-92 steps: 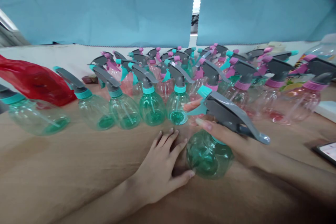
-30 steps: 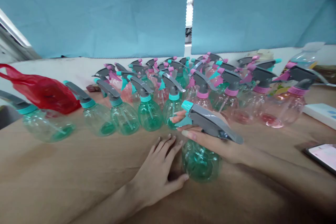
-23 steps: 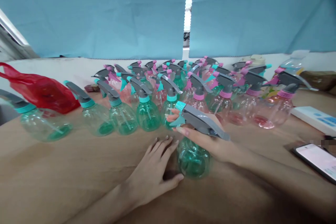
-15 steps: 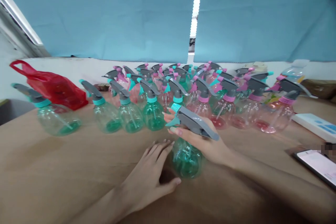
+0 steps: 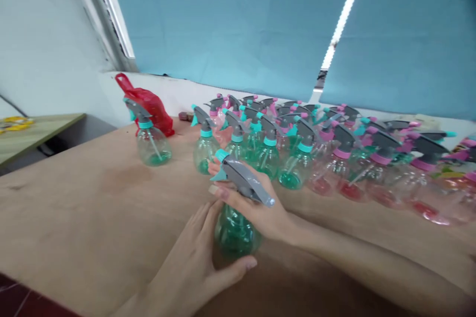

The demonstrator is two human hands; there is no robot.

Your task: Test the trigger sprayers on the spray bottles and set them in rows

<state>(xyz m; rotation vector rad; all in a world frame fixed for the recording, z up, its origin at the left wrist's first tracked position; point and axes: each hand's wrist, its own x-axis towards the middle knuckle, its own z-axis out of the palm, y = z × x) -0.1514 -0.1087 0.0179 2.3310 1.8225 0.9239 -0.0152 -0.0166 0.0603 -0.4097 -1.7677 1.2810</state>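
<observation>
A green transparent spray bottle (image 5: 238,232) with a grey and turquoise trigger head stands tilted close in front of me, some green tint at its base. My right hand (image 5: 260,203) is closed around its neck below the trigger head, fingers passing behind. Against the bottle's left side rests my left hand (image 5: 197,247), its fingers reaching behind the body and its thumb stretched across the front near the base; the fingertips are hidden. Just behind are more green spray bottles (image 5: 269,158) with turquoise collars.
Several pink spray bottles (image 5: 342,173) fill the right side of the wooden table (image 5: 92,218). One separate green spray bottle (image 5: 153,146) stands at left, before a red plastic bag (image 5: 158,114). A yellow item (image 5: 17,123) lies on another table (image 5: 44,133) at far left.
My view has turned left, so the bottles shift right and the other table appears. My left hand has closed in on the bottle's side. My right hand keeps its hold on the neck.
</observation>
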